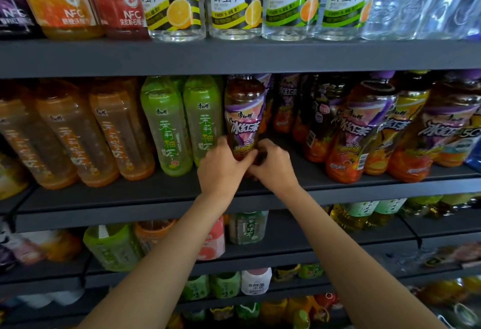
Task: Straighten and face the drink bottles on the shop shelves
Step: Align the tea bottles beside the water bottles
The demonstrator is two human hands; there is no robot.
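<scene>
An iced-tea bottle with a purple and orange label stands upright on the middle shelf, its label facing me. My left hand grips its lower left side. My right hand grips its lower right side, and the fingers of both meet in front of the base. Two green jasmine-tea bottles stand just left of it. More iced-tea bottles stand to the right, further back, some turned sideways.
Orange tea bottles fill the left of the middle shelf. Honey-water and juice bottles line the upper shelf. The lower shelves hold smaller drinks. A gap of bare shelf lies right of the held bottle.
</scene>
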